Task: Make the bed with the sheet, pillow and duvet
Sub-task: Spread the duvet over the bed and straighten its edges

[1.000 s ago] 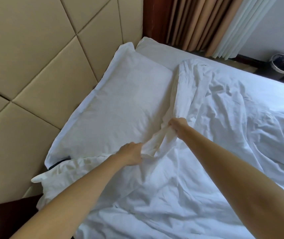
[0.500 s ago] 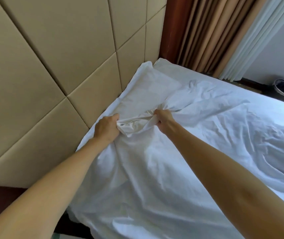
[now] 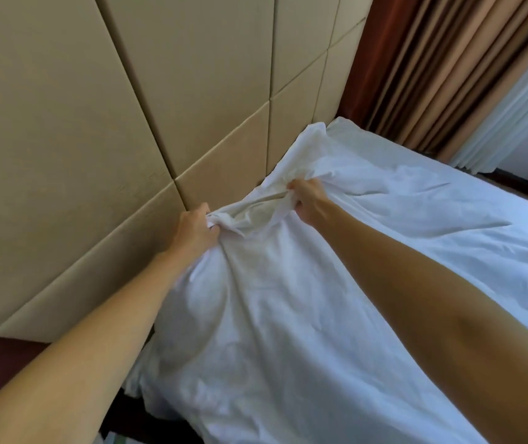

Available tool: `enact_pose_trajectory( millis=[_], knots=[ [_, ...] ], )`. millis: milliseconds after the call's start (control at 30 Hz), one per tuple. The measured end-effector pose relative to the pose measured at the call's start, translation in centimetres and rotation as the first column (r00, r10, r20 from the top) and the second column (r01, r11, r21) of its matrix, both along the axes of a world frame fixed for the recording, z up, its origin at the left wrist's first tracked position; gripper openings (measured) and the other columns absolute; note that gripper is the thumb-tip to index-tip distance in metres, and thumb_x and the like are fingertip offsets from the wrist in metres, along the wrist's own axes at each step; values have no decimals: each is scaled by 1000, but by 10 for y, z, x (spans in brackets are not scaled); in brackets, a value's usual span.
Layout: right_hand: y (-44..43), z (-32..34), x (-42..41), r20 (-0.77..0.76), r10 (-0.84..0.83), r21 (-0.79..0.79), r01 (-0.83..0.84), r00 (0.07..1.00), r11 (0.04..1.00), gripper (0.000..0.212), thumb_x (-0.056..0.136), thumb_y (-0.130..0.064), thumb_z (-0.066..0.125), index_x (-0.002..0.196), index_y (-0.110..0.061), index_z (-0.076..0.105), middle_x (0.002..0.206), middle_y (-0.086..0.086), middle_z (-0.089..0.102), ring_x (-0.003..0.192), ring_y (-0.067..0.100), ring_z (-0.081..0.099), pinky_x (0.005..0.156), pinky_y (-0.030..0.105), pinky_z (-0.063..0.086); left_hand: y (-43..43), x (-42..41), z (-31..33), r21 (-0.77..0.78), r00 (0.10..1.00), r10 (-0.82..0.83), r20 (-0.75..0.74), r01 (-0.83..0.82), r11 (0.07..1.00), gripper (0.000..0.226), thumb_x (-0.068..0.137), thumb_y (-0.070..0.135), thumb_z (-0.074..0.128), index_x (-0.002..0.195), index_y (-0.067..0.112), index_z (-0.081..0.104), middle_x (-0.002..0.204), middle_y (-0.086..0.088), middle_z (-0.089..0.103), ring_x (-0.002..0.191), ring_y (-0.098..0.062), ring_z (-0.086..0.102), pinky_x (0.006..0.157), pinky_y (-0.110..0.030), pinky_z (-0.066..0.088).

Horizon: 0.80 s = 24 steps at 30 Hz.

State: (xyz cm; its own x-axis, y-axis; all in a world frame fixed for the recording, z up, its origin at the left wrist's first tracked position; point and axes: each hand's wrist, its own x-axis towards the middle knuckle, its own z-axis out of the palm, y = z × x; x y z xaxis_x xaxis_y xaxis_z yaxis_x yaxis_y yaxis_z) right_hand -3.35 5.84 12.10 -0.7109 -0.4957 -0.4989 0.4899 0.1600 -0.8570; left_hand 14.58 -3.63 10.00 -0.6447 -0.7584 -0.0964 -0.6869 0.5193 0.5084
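The left grip [image 3: 193,230] is closed tight, its fingers curled round a bunched fold at the top edge of the white duvet [image 3: 288,315]. The right grip [image 3: 309,200] sits near it at about two o'clock and is clenched on the same edge — a twisted rope of cloth runs between the two fists. Both forearms reach in from the bottom of the view, the left from seven o'clock and the right from four.

The duvet spreads from the fists toward six and four o'clock, rumpled, over the bed. Its near corner hangs off the bed's edge at seven o'clock. At twelve o'clock from the right grip a white corner of bedding [image 3: 312,136] pokes up against the headboard — pillow or duvet, I cannot tell.

The headboard [image 3: 96,123], made of padded beige panels, fills the view from nine to twelve o'clock, and the left grip is just beside it. Brown and tan curtains [image 3: 442,65] hang at one o'clock, with a pale sheer curtain [image 3: 512,123] beside them at two.
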Motion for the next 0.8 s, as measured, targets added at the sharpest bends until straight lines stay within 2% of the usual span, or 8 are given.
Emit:
enact_pose_trajectory(
  millis=[100, 167, 233, 333, 400, 467, 667, 800],
  knots=[
    [-3, -27, -7, 64, 2, 33, -4, 998, 999, 25, 91, 7, 36, 79, -9, 50, 76, 7, 52, 68, 18, 53, 83, 39, 49, -9, 23, -26, 542, 995, 86, -52, -44, 839, 65, 60, 51, 77, 101, 9, 50, 92, 0, 52, 82, -16, 50, 65, -23, 38],
    [-6, -48, -3, 101, 12, 60, -18, 995, 998, 18, 92, 3, 40, 89, -9, 53, 80, 6, 55, 70, 18, 55, 87, 41, 50, -13, 48, -50, 612, 975, -113, 191, -28, 791, 108, 41, 70, 78, 126, 12, 46, 119, 1, 53, 107, -16, 52, 89, -29, 42],
    [-7, -64, 6, 144, 1, 56, -9, 990, 998, 12, 93, -1, 44, 96, -9, 53, 81, 6, 56, 71, 18, 56, 75, 36, 52, -13, 68, -77, 505, 792, -346, 503, 55, 861, 118, 47, 77, 70, 139, 13, 32, 141, 1, 42, 133, -20, 36, 116, -41, 18],
    [-7, -83, 16, 55, 58, 225, -69, 997, 972, 11, 93, -13, 49, 104, -12, 50, 85, 8, 55, 70, 20, 54, 63, 33, 50, -4, 80, -101, 492, 758, -381, 529, 91, 866, 86, 63, 53, 77, 130, 15, 38, 129, -2, 52, 124, -21, 46, 112, -39, 28],
    [-5, -90, 18, 25, 91, 348, -94, 996, 933, 17, 89, -12, 50, 105, -11, 50, 87, 10, 54, 70, 23, 54, 60, 32, 49, 3, 79, -100, 486, 848, -321, 421, 87, 869, 44, 74, 27, 72, 108, 19, 45, 104, -3, 59, 93, -21, 58, 72, -29, 50],
    [-2, -90, 22, 106, 115, 385, -147, 988, 911, 13, 84, -7, 49, 97, -8, 49, 77, 10, 50, 67, 24, 52, 60, 31, 47, 6, 77, -88, 435, 908, -238, 346, 70, 898, 31, 80, 12, 62, 104, 17, 44, 95, -4, 56, 83, -23, 55, 53, -24, 42],
    [-19, -55, 42, 7, 223, 170, -221, 975, 960, 20, 86, 4, 39, 99, -1, 51, 84, 10, 54, 77, 26, 56, 72, 41, 53, -4, 129, -32, 261, 957, 278, 82, -289, 921, 26, 62, -15, 51, 73, 9, 48, 63, -5, 48, 61, -26, 44, 48, -25, 29],
    [-21, -57, 60, 31, 245, 84, -247, 969, 965, 27, 89, 3, 38, 111, 1, 54, 93, 13, 57, 87, 27, 60, 60, 32, 57, -8, 167, -5, 215, 954, 237, 182, -274, 938, 32, 64, 3, 75, 80, 12, 50, 72, -1, 53, 67, -21, 48, 52, -27, 34]
  ],
)
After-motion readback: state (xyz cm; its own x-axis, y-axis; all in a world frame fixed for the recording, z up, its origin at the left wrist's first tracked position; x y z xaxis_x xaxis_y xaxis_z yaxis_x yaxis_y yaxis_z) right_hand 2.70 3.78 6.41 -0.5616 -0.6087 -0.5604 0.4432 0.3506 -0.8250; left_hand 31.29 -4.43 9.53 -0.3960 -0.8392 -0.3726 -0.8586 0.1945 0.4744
